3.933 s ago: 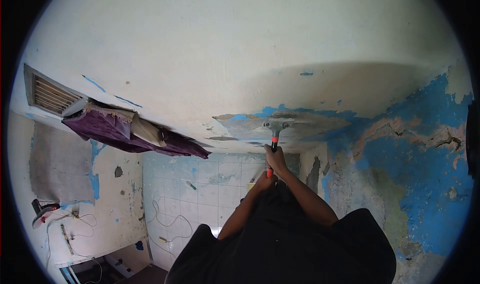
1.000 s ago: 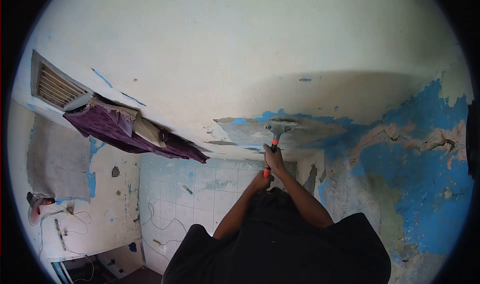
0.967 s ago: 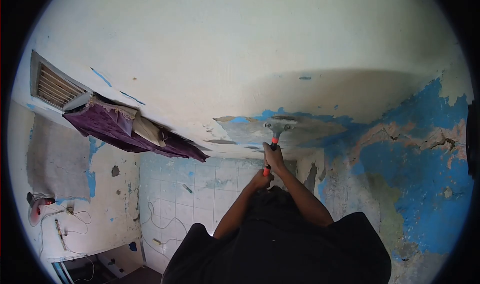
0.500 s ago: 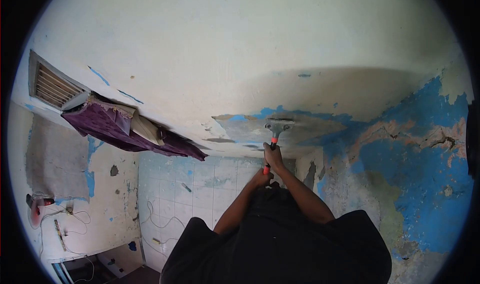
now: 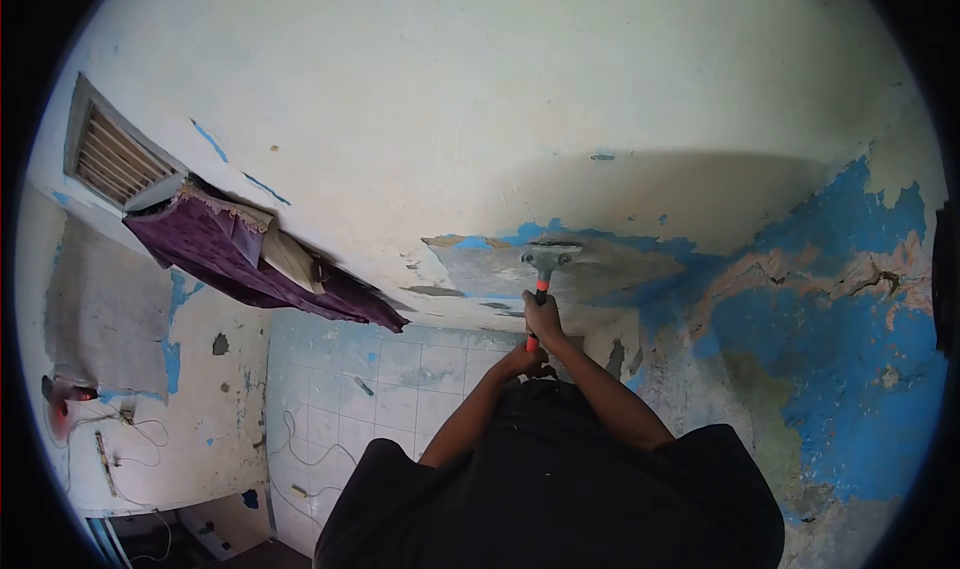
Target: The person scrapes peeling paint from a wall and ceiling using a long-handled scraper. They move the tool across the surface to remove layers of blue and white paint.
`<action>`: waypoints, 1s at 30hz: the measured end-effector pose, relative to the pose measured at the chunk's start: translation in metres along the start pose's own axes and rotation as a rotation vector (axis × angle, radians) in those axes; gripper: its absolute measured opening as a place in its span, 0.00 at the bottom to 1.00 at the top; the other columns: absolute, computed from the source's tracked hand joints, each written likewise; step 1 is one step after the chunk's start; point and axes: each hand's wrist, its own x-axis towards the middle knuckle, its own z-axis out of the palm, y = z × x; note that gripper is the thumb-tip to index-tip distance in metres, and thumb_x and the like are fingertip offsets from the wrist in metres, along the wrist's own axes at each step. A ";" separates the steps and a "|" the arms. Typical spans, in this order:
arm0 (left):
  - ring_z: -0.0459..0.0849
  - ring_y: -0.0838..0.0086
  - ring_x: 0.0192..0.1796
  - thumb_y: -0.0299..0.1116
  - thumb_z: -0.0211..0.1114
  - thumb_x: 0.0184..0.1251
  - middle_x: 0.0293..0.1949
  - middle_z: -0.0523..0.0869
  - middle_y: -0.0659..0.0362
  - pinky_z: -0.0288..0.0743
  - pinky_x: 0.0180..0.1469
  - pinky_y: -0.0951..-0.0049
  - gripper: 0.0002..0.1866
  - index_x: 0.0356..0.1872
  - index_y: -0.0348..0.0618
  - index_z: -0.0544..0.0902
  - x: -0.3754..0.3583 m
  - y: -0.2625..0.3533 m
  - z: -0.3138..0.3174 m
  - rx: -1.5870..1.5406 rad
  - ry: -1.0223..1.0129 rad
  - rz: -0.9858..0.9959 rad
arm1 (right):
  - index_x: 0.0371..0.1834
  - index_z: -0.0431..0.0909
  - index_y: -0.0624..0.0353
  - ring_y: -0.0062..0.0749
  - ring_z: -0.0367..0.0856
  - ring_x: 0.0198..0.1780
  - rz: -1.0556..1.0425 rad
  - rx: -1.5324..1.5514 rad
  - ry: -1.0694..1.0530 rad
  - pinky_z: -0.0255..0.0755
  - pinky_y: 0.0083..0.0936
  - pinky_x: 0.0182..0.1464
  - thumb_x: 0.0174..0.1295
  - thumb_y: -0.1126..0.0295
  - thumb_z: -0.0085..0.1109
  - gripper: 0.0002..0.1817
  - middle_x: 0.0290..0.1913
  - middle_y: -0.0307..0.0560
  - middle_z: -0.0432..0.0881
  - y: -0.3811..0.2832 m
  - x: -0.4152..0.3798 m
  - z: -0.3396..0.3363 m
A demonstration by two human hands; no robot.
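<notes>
A wide-bladed scraper (image 5: 546, 260) with a black and red handle is held up against the wall in front of me. Its blade lies at the upper part of a bare grey patch (image 5: 480, 267), close to a ragged blue paint edge. My right hand (image 5: 543, 319) is closed around the upper handle, just below a red band. Lower down, my left hand (image 5: 520, 361) wraps the red end of the handle, partly hidden behind my dark shirt and the other arm.
A purple curtain (image 5: 240, 249) hangs on the left below a slatted vent (image 5: 120, 161). To the right, the wall (image 5: 860, 339) has blue paint and a long crack. Below lies a tiled floor (image 5: 395, 409) with a loose cable (image 5: 295, 449). A red fan-like object (image 5: 65, 404) is far left.
The view has shifted and tilted slightly. The scraper head sits a little lower and further left in view, still at the blue paint edge. Both hands keep their hold.
</notes>
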 end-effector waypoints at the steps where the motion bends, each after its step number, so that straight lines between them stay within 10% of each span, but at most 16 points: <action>1: 0.73 0.77 0.18 0.33 0.60 0.51 0.16 0.75 0.60 0.64 0.20 0.74 0.07 0.23 0.40 0.76 0.001 -0.004 0.003 0.027 -0.039 0.011 | 0.10 0.63 0.55 0.24 0.62 0.06 0.045 0.001 -0.004 0.57 0.25 0.10 0.63 0.59 0.51 0.24 0.07 0.36 0.62 0.002 -0.005 -0.002; 30: 0.75 0.72 0.18 0.34 0.61 0.51 0.18 0.77 0.57 0.67 0.19 0.70 0.09 0.27 0.37 0.77 -0.049 0.031 0.020 -0.073 0.107 0.079 | 0.10 0.66 0.58 0.29 0.69 0.08 0.048 -0.012 0.001 0.62 0.28 0.12 0.59 0.57 0.52 0.23 0.08 0.39 0.66 -0.053 -0.028 -0.005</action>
